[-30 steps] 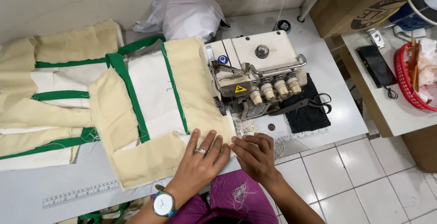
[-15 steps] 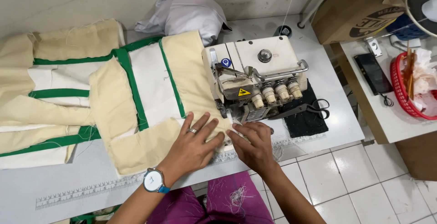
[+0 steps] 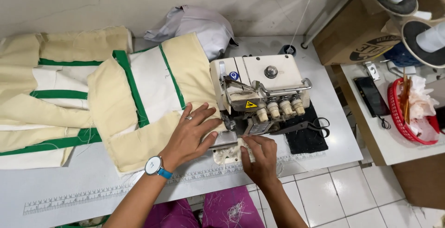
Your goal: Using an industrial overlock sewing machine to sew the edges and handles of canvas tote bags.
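White worktable (image 3: 55, 181) against a pale wall, tiled floor below, with a printed ruler strip (image 3: 92, 198) running along the near edge under the left forearm.

Left hand (image 3: 190, 137) lay flat and spread on the cream fabric panel (image 3: 139, 140), fingers fanned toward the overlock machine (image 3: 259, 93), palm pressing the cloth to the table. It wore a ring, and a wristwatch (image 3: 155, 167) with a blue strap sat at the wrist. Right hand (image 3: 259, 156) sat just right of the left, fingers curled down at the front of the machine bed, pinching or pressing the fabric edge near the presser foot; exact grip hidden by the knuckles, so I could not tell which.

Fabric: cream and white panels with green trim (image 3: 132, 89), piled left of and beyond the left hand, with the leading edge under both hands at the machine.

Handling call: light, limp woven cloth with no stiffness, likely to shift or bunch under feed. Raw edges were fraying, with loose threads visible. Best held flat with a spread palm close to the foot, plus a fingertip guide on the edge itself. Pulling on the trim would probably skew the seam.

Right of the right hand: black mat (image 3: 306, 137) with scissors (image 3: 320, 126). Beyond it, a side table with a red basket (image 3: 408, 126) and a dark phone (image 3: 371, 96). Grey bundle (image 3: 199, 24) lay behind the machine.
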